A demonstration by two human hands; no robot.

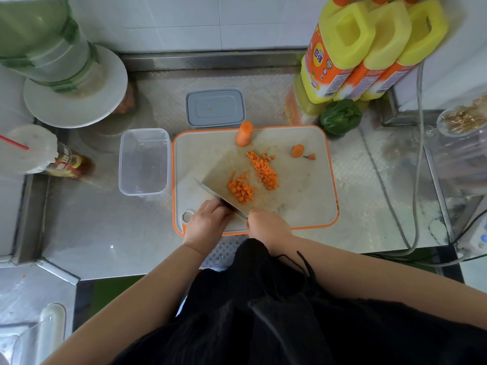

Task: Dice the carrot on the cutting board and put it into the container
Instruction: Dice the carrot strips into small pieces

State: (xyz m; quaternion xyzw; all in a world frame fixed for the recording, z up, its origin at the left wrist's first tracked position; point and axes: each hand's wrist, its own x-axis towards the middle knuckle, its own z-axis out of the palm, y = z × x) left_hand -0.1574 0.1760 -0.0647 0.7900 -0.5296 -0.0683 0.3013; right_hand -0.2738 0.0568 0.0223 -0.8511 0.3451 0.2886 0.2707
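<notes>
An orange-rimmed cutting board [303, 196] lies on the steel counter. On it are two heaps of diced carrot [241, 191], an upright carrot stub [244, 134] at the far edge, and two end pieces [298, 150] to the right. A knife [213, 193] slants across the board's near left part, its tip toward the clear empty container [143, 162] standing left of the board. My right hand [266, 225] grips the knife handle at the board's near edge. Just left of it, my left hand [208, 219] rests with bent fingers against the side of the blade.
A grey lid [215, 108] lies behind the board. Yellow detergent bottles [350, 48] and a green pepper [340, 116] stand at the back right. On the left are a bottle [71, 162], a lidded cup with a straw [29, 148] and a white plate [76, 88]. Cables [416, 180] run along the right.
</notes>
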